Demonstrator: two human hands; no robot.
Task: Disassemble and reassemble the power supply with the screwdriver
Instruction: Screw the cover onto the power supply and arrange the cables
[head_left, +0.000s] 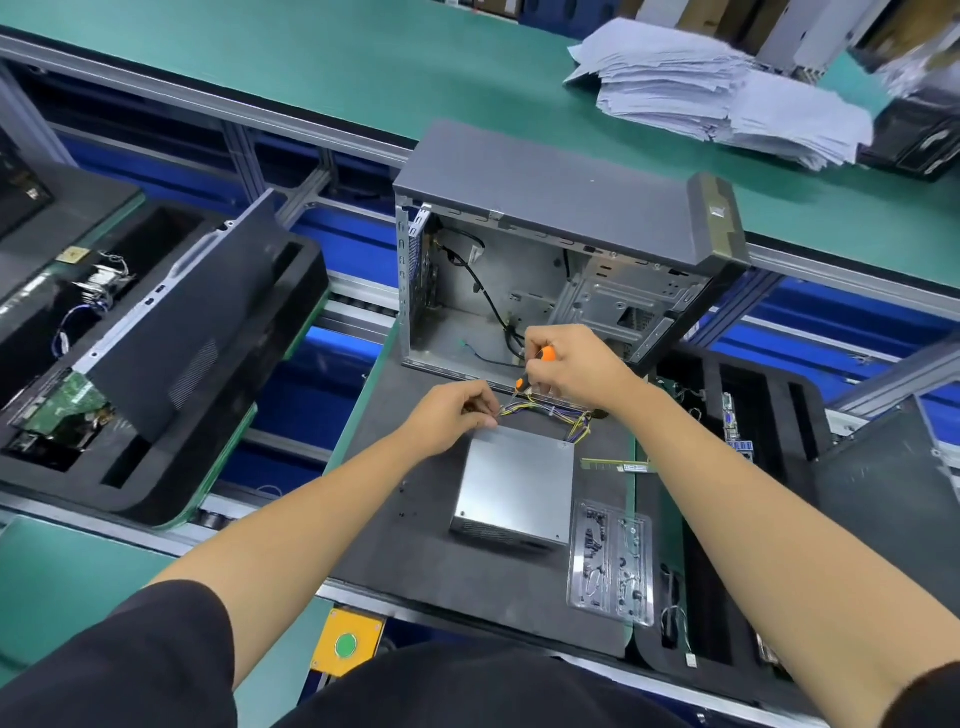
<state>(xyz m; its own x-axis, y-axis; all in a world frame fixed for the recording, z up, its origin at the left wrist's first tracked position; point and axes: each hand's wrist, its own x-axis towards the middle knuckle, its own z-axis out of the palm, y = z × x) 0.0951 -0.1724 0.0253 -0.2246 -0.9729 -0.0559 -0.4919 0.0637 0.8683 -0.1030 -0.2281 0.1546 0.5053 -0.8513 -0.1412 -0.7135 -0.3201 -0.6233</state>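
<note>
A silver power supply box (514, 483) lies flat on the dark foam pad (415, 545), its yellow and black cable bundle (558, 413) trailing from the far end. My left hand (452, 413) rests at the box's far left corner, fingers curled and pinching the wires there. My right hand (574, 366) grips an orange-handled screwdriver (531, 370), tip pointing down toward the cables near the box's far edge. Behind them stands the open computer case (561, 270), its inside largely bare with a black cable hanging.
A clear plastic tray (610, 561) with small parts lies right of the box, a green memory stick (615, 466) beyond it. Foam trays with other dismantled parts flank both sides. Paper stacks (717, 88) sit on the far green bench. A green button (345, 646) is at the front edge.
</note>
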